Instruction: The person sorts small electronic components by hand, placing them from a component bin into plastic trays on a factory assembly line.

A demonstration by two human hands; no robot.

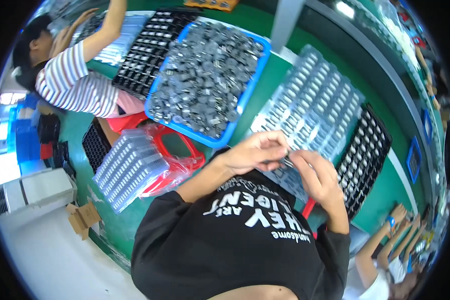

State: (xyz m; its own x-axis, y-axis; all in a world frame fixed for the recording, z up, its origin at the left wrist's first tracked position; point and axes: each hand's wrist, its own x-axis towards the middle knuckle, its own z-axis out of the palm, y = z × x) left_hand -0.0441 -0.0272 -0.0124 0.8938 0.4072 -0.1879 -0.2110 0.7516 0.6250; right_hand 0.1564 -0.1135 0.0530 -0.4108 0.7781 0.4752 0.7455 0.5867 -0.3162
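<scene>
Close in front of my chest, my left hand [261, 153] and my right hand [316, 176] meet with thumbs and fingers pinched together. A small dark piece [288, 155] shows between the fingertips; it is too small to name. Just beyond the hands lies a clear plastic tray [319, 95] with rows of pockets filled with small metal-looking parts. At its right is a black tray [363, 159] with rows of similar shiny parts. To the left stands a blue bin [266, 57] heaped with small grey round parts [207, 75].
Far left, a person in a striped shirt [67, 80] works beside another black tray [152, 47]. Stacked clear trays [130, 167] rest by a red plastic stool [185, 150]. A grey post [286, 25] rises beyond the bin. Other people's arms [380, 245] reach in at lower right.
</scene>
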